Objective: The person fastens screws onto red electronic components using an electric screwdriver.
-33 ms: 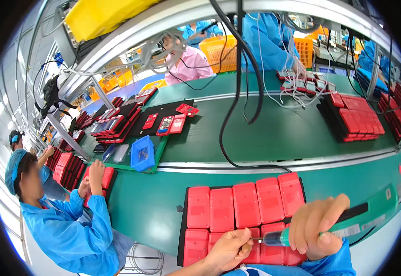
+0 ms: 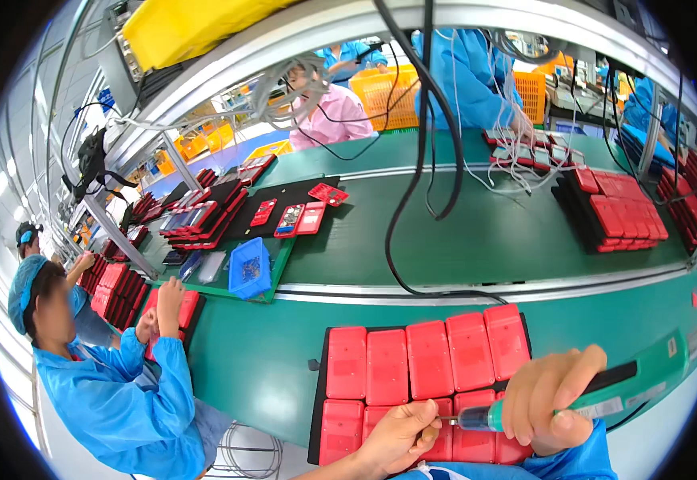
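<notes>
My right hand [image 2: 552, 398] is wrapped round a green and black electric screwdriver [image 2: 648, 376], which lies nearly level and points to the left. Its thin bit [image 2: 449, 418] ends at the fingertips of my left hand [image 2: 400, 434]. Thumb and forefinger of that hand are pinched together; whatever is between them is too small to make out. Under both hands lie several red plastic cases [image 2: 428, 358] in two rows on a black tray [image 2: 314, 448]. My hands and the screwdriver cover part of the nearer row.
A blue bin [image 2: 249, 268] of small parts stands on a green mat [image 2: 283, 254] at mid left. Stacked red cases [image 2: 624, 210] sit at far right. A black cable [image 2: 400, 192] hangs ahead. At left, a co-worker in a blue smock [image 2: 116, 408] handles red cases.
The whole view has shifted very slightly. Both hands and the screwdriver keep the same pose.
</notes>
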The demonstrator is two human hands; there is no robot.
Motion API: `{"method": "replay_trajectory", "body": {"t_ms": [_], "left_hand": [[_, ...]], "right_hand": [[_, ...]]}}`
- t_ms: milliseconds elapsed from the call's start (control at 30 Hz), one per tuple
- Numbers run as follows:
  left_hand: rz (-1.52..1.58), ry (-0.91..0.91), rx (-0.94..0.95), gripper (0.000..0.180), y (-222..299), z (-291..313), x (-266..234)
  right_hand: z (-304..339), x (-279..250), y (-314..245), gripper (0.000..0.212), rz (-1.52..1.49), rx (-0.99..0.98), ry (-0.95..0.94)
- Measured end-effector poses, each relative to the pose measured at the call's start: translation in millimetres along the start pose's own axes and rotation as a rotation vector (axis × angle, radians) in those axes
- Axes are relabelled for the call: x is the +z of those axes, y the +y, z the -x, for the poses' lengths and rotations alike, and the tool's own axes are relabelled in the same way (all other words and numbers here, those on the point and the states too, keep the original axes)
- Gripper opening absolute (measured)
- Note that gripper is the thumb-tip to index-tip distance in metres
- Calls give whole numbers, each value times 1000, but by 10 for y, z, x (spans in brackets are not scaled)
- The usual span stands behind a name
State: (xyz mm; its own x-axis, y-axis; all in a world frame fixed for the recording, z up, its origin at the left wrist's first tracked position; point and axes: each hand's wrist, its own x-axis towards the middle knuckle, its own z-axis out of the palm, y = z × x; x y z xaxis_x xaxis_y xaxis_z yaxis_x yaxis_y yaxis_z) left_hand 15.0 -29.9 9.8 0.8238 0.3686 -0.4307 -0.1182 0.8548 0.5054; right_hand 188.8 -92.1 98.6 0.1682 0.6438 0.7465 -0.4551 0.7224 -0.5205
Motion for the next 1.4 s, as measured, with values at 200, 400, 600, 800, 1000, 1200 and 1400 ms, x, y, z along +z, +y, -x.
{"method": "replay_trajectory", "body": {"t_ms": [200,400,600,800,1000,1200,1400], "left_hand": [[137,16,46,49,56,144,-77],[161,72,355,26,84,882,-449],[85,46,-30,27,-491,1080,-885],[162,6,-131,47,-615,964,-815],[135,-17,-109,51,-622,909,-874],[127,-26,-120,51,-601,877,-898],[188,-88,-101,49,-611,861,-917]], "right_hand": [[-38,50,154,21,58,-114,-59],[2,246,177,21,154,-58,-24],[284,385,428,21,131,193,-109],[358,589,571,21,266,211,-393],[388,665,625,39,168,284,-319],[344,663,701,21,306,250,-399],[235,678,687,22,322,297,-523]]}}
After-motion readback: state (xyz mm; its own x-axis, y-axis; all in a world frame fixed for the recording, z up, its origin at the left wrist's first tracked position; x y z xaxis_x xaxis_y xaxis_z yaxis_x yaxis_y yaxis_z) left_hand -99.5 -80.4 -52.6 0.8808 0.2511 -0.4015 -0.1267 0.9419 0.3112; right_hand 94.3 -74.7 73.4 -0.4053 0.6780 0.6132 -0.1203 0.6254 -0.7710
